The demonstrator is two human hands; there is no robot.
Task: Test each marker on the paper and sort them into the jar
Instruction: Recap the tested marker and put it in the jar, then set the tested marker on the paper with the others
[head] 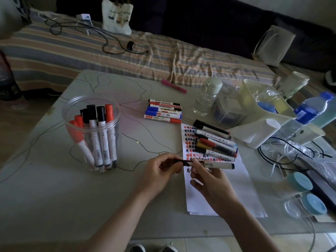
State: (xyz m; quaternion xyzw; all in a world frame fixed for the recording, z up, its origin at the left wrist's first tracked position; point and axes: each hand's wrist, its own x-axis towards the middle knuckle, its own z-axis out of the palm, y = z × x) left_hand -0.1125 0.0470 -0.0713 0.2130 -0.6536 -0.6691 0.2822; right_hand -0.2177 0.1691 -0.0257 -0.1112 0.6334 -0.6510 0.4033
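A white-barrelled marker [216, 165] with black cap is gripped at both ends, left hand [160, 174] on the cap, right hand [209, 180] on the barrel (fingers curled), above the marked white paper sheet [241, 188].

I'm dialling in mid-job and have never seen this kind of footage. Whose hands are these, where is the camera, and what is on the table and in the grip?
There is no machine here: a person works with bare hands, and the single picture comes from a camera on their head, looking down. The left hand grips the dark cap end of a marker and the right hand pinches its white barrel, over a sheet of paper already covered in red and black test marks. On the table, a clear jar holds red and black markers. A row of markers lies behind, and a pile of markers rests on the paper's far end.
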